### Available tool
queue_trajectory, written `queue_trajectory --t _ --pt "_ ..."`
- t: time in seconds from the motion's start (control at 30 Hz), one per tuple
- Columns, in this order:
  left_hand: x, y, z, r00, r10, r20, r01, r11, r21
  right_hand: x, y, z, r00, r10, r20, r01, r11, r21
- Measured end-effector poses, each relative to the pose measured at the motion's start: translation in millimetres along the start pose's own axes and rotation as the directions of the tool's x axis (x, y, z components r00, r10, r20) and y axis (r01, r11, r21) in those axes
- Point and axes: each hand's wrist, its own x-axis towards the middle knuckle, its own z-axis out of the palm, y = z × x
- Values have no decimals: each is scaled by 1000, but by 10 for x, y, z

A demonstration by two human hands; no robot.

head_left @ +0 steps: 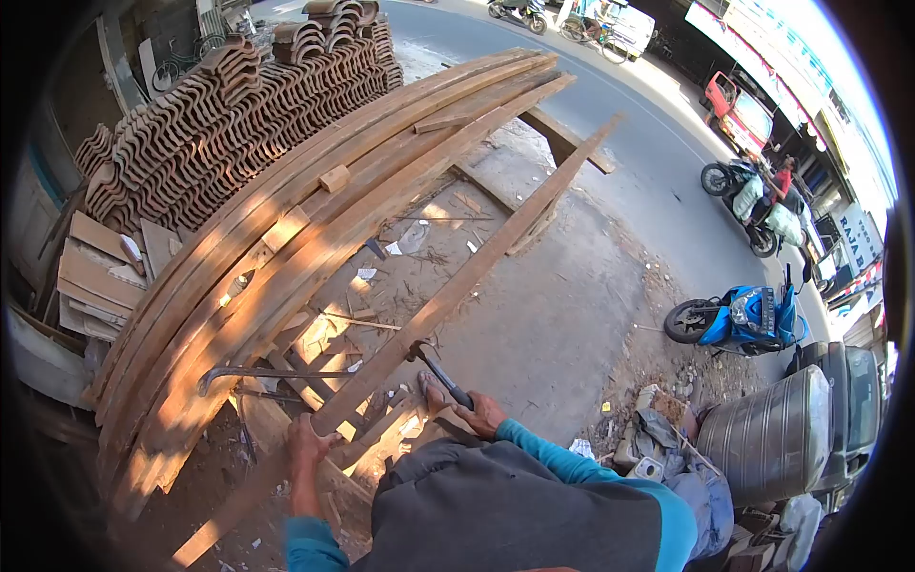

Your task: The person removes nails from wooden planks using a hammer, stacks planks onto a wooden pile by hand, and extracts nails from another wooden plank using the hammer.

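Note:
A long wooden beam runs diagonally from the lower left to the upper right. My left hand grips its edge near the lower end. In my right hand is the dark handle of a hammer, whose head is at the beam's near edge, around its middle. A bent metal pry bar lies to the left of the beam, its hooked end over the stacked timber. Offcuts and a bare foot show just below the hammer head.
Long planks are stacked at left, small blocks on top. Behind them stand piled roof tiles. At right are a blue motorbike, a ribbed tank and rubble. A rider on a loaded motorbike is on the road.

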Motion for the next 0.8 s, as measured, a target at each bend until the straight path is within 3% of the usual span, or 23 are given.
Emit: queue_trajectory --t 0.17,0.3,0.47,0.6,0.7,0.77,0.8 --pt "-133 26 215 961 51 -271 -21 994 111 -61 87 22 1000 11 -5 -11 999 30" --pt "-250 54 298 932 45 -359 8 989 146 -110 161 92 998 -15 -53 16 1000 14" --pt "-299 40 461 880 101 -464 -19 984 179 -218 -145 -61 998 -70 10 70 998 -4" --pt "-454 180 462 872 16 -489 59 989 138 -144 -211 -47 995 -92 44 93 995 -30" --pt "-512 175 440 861 77 -502 -16 992 123 41 88 80 989 -87 120 109 976 -188" --pt "-448 -14 659 864 132 -487 -42 981 191 45 124 95 980 -144 136 165 974 -156" --pt "-551 106 466 890 113 -441 -79 992 94 32 140 84 979 -163 126 183 967 -178"
